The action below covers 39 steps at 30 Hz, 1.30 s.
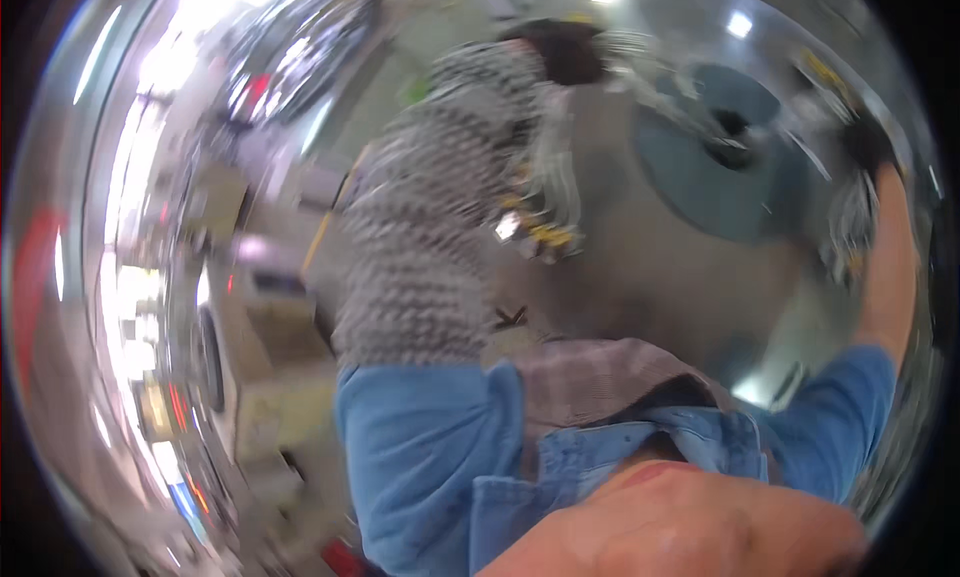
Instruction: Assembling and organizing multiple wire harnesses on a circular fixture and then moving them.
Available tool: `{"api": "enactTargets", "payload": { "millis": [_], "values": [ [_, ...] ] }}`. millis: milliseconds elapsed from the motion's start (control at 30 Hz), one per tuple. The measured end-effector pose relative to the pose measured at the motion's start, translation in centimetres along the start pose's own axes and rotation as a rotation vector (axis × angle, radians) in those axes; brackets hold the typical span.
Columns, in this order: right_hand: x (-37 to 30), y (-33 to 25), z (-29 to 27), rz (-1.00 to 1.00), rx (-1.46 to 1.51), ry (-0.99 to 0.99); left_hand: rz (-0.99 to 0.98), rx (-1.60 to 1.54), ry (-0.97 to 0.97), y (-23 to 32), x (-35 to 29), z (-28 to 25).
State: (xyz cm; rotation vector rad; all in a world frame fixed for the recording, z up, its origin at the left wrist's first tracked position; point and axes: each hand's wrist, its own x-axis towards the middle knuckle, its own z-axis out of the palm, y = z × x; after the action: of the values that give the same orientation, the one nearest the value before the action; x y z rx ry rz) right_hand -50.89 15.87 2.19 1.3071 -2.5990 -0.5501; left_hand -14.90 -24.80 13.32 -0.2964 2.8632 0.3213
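My left hand [565, 52], in a dark glove, is at the upper middle, the arm stretched forward in a grey knitted sleeve. It is closed round a bundle of white cables [562, 172]. The strands hang down to yellow ends [550, 235], and more stream off to its right. At the far right my right hand [868, 142], also dark-gloved, is closed on another bundle of white cables [850, 222]; yellow pieces [825, 72] show just above it. Motion blurs both hands, so single fingers cannot be made out.
Between my arms lies a large grey-blue disc [690, 167] with a dark hub [730, 142], on a grey surface. Shiny, blurred bundles [300, 62] stand at the upper left. Boxes [275, 407] and bright-lit shelving or windows line the left side.
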Motion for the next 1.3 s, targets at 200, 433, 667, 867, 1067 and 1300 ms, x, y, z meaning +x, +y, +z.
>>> {"api": "enactTargets", "payload": {
  "millis": [200,433,667,867,1067,1300],
  "values": [
    [5.0,-2.9,0.4,0.046,0.283,0.161,0.139,-0.147,0.031,-3.9,7.6,3.0],
    [3.6,-8.7,-2.6,0.083,0.679,0.28,0.25,-0.502,-0.096,-6.2,8.8,2.8],
    [2.7,-10.8,-4.8,0.081,0.779,0.31,0.15,-0.331,-0.055,-4.1,4.0,1.0],
    [2.2,-10.9,-5.7,0.08,0.818,0.332,0.113,-0.264,-0.036,-3.2,2.8,0.3],
    [2.1,-10.7,-5.7,0.071,0.851,0.348,0.071,-0.206,-0.01,-2.4,1.4,-0.2],
    [1.7,-10.3,-5.5,0.051,0.895,0.37,-0.01,-0.104,0.0,-0.7,1.0,0.2]
  ]
}}
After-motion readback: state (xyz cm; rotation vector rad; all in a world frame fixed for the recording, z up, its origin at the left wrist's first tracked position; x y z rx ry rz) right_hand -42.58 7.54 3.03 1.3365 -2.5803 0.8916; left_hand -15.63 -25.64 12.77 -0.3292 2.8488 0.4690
